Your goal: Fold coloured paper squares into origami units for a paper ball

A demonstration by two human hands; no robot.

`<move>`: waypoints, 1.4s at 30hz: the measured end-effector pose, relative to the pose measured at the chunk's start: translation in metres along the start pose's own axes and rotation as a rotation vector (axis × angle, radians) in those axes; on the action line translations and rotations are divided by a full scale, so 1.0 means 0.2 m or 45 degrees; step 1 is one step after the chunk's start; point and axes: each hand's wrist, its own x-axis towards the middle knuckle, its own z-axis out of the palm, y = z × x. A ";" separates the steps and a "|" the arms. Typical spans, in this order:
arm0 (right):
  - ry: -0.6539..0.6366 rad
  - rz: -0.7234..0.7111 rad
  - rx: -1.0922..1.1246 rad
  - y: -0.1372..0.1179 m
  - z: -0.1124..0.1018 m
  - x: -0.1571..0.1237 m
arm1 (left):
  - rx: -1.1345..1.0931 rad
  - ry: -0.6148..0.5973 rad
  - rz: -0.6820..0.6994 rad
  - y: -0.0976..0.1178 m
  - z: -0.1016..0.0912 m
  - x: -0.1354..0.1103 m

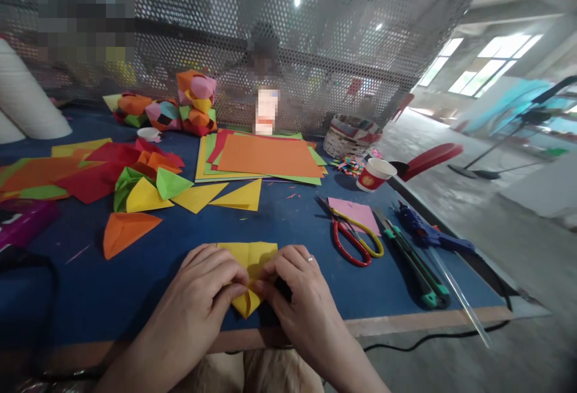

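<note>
A folded yellow paper (pixel 250 257) lies on the blue table (pixel 171 243) near its front edge. My left hand (pixel 205 285) presses down on its left side with fingers curled and thumb pinching a fold. My right hand (pixel 295 285), a ring on one finger, pinches the same fold from the right. The lower tip of the paper pokes out below the thumbs.
Folded triangles in orange (pixel 124 231), yellow (pixel 238 196) and green (pixel 170 182) lie ahead. A stack of coloured sheets (pixel 265 157) sits beyond. Red and yellow scissors (pixel 354 238), a utility knife (pixel 417 264), a blue glue gun (pixel 428 234) and a paper cup (pixel 375 174) are at right.
</note>
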 end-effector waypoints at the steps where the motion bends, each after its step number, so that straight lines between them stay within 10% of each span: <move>1: -0.014 0.007 -0.006 0.00 0.00 0.00 | 0.037 0.036 0.003 0.00 0.00 0.00; 6: -0.054 0.047 -0.003 0.00 0.00 0.00 | 0.408 0.253 0.067 0.04 0.00 -0.04; 15: -0.120 0.104 0.018 -0.02 -0.02 0.01 | 0.474 0.091 0.466 -0.01 -0.01 -0.25; 42: -0.028 0.082 -0.175 -0.02 0.04 -0.01 | 0.616 0.132 0.542 -0.04 0.01 -0.30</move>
